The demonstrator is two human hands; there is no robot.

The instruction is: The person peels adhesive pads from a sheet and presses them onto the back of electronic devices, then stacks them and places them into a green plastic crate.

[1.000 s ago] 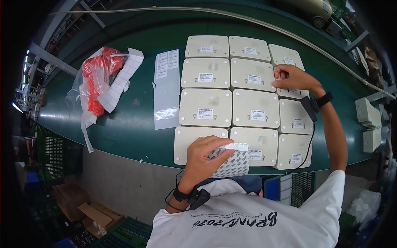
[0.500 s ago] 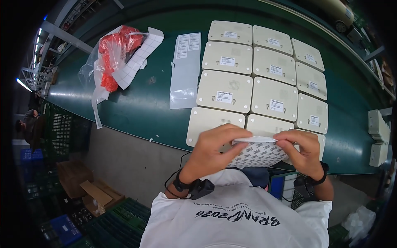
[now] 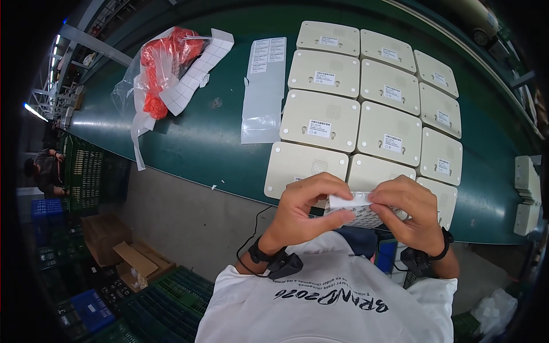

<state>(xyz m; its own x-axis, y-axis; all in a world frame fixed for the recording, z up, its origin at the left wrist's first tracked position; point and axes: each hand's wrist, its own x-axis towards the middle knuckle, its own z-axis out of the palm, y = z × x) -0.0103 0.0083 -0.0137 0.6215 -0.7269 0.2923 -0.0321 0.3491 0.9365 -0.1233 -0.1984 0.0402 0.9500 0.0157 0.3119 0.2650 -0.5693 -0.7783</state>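
Observation:
Between my two hands, in front of my chest at the near edge of the table, is a sheet of double-sided adhesive (image 3: 361, 215) with a patterned backing. A white strip or folded edge shows along its top. My left hand (image 3: 309, 210) grips its left side, thumb in front and fingers curled behind. At the upper right corner my right hand (image 3: 410, 207) pinches it between thumb and fingertips. Just beyond lie cream plastic housings (image 3: 322, 120) in rows, labelled faces up, with round white pads at their corners. My hands and the sheet partly hide the nearest row.
Left of the housings lies a partly used label sheet (image 3: 263, 97) on the green table (image 3: 220, 123). Farther left are a clear bag with red material (image 3: 154, 74) and a white gridded sheet (image 3: 191, 77). More housings (image 3: 526, 183) stand far right. Crates (image 3: 166, 300) and an open carton (image 3: 137, 263) sit lower left.
The sheet has tilted, so more of its white top shows and less patterned backing. My left thumb has shifted across its front. The whole view has swung slightly left.

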